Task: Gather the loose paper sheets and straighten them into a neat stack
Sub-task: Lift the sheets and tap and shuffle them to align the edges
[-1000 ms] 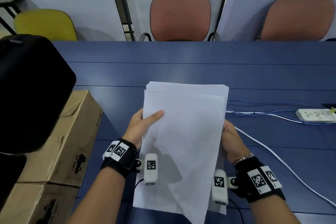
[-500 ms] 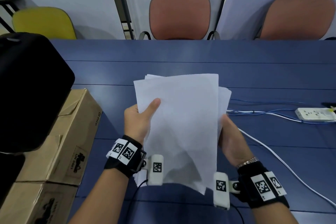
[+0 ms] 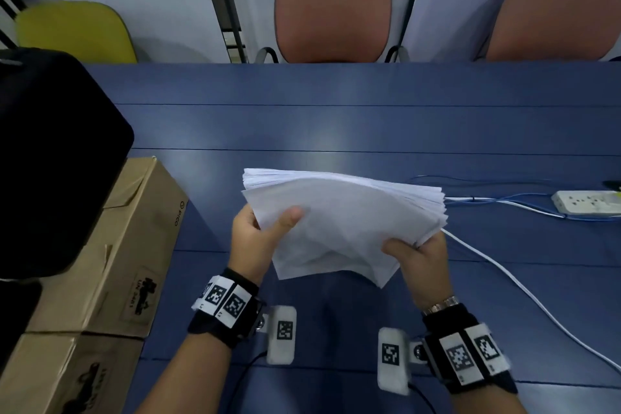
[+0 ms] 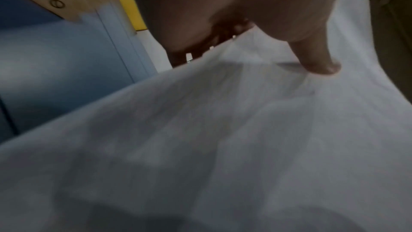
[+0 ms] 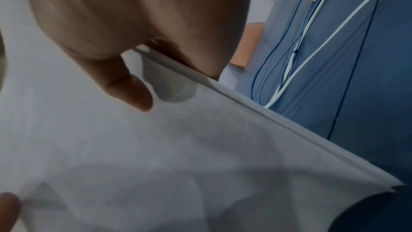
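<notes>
A thick bundle of white paper sheets (image 3: 342,222) is held up above the blue table (image 3: 336,124), its far edges fanned and uneven. My left hand (image 3: 265,232) grips the bundle's left side, thumb on the top sheet. My right hand (image 3: 416,252) grips the right near corner, thumb on top. In the left wrist view the thumb presses the paper (image 4: 223,138). In the right wrist view the thumb lies on the top sheet (image 5: 200,147), with the other fingers under the stack's edge.
Cardboard boxes (image 3: 111,262) and a black bag (image 3: 50,161) stand at the left. A white power strip (image 3: 584,202) with blue and white cables (image 3: 504,276) lies at the right. Chairs stand behind the table's far edge.
The sheets were lifted from lying lengthwise away from me and turned to run crosswise. Both hands shifted their hold, the right thumb now on top.
</notes>
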`<state>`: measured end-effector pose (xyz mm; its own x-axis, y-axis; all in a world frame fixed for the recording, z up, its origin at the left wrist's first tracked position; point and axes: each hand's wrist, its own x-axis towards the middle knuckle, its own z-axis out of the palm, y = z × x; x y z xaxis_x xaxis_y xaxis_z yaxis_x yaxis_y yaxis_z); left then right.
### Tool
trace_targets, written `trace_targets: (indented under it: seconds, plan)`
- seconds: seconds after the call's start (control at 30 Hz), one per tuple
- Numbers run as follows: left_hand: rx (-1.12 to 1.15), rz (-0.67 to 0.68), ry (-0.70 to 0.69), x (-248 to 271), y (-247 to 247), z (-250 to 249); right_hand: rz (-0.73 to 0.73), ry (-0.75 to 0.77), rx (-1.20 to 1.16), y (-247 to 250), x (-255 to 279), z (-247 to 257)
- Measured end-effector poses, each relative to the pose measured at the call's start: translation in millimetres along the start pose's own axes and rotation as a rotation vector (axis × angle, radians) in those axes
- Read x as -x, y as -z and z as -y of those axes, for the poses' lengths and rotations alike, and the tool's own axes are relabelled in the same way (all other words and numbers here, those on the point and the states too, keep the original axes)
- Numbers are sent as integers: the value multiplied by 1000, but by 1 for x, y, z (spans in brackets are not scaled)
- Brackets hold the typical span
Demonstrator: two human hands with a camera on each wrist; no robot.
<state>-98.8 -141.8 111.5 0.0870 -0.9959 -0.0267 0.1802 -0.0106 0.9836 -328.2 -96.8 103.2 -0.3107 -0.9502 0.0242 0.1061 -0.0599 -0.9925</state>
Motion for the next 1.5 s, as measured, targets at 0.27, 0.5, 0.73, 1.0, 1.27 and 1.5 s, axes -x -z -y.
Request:
trace_targets:
  seconds: [0.27,0.5,0.73,1.0,1.27,1.5]
  plan:
    - [54,28,-24,-1,7,10,-127,85,-129,-11,-8,7]
    - [20,65,-39,-2,-8,5,-70,29,-126,-18,-16,6]
    - [28,23,-44,-4,-6,-1,-43,26,-88,-15,-22,8]
    - [52,47,-134,-2,-3,-15,-30,81,-89,-8,-24,19]
    - [100,-21,-259,-2,-20,-43,-10,217,-71,-15,-29,54]
    - [65,-161,-204,7,-30,-35,-110,86,-76,-16,-27,32]
